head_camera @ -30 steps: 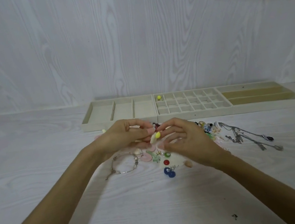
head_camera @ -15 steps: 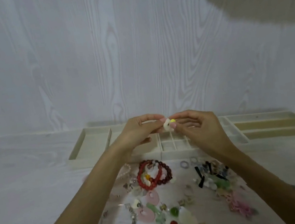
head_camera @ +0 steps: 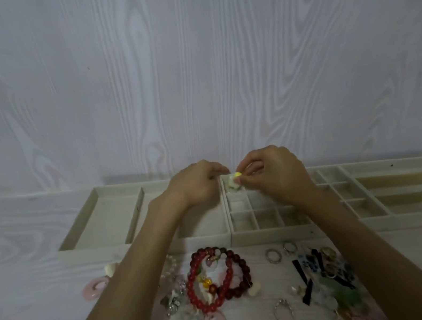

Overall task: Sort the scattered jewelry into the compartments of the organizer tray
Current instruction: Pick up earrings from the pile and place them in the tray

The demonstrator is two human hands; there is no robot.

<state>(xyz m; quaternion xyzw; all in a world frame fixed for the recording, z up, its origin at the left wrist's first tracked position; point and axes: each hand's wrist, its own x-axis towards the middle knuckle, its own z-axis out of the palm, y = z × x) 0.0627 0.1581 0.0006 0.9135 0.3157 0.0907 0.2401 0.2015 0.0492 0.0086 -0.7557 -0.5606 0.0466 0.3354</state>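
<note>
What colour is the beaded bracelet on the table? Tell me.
Red, the beaded bracelet, clearest in the head view.

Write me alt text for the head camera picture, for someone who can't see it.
Two hands, left hand and right hand, pinch a small yellow-and-white earring over the far-left small cell of a beige organizer tray. Nearer, red bead bracelets, rings and pendants lie scattered on the white table.
</note>
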